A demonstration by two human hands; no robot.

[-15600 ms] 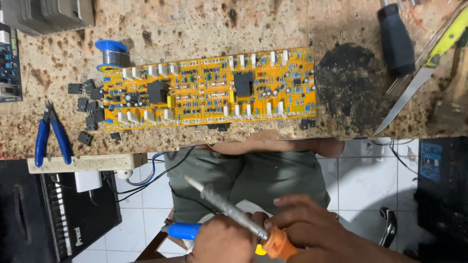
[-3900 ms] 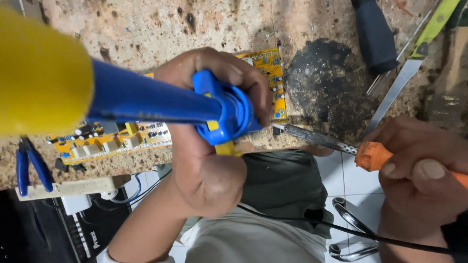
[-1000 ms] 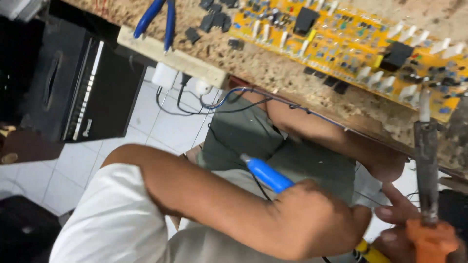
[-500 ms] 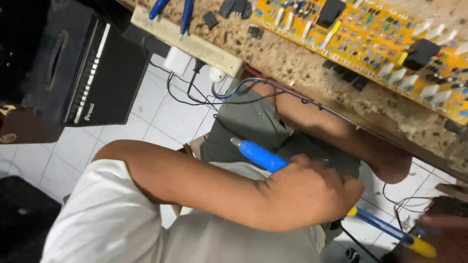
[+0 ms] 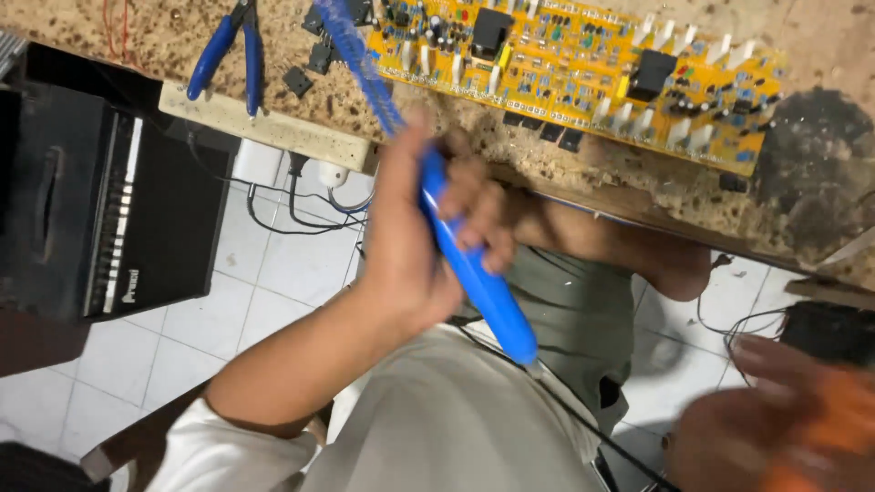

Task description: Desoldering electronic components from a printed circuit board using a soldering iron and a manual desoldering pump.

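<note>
Left hand [image 5: 415, 237] closed in a firm grip around a blue-handled tool [image 5: 469, 264], probably a desoldering pump, held slantwise over the lap with its upper end blurred and reaching up across the edge of the speckled stone tabletop [image 5: 155, 36]. Right hand [image 5: 784, 419] low at the right, heavily blurred, seemingly wrapped around something orange [image 5: 820, 437]; hard to tell exactly what, or how tight the grip is. Just beyond the tool's upper end, a long orange circuit board [image 5: 583, 68] lying flat on the tabletop, dense with small parts and black relays. Left of the board, blue-handled pliers [image 5: 228, 50] and a few loose black components [image 5: 301, 77]. A dark scorched patch [image 5: 811, 173] on the tabletop at the right. Under the tabletop's edge, a cream power strip [image 5: 273, 128] with cables hanging, a black amplifier [image 5: 91, 200] standing on the white tiled floor [image 5: 264, 292].
</note>
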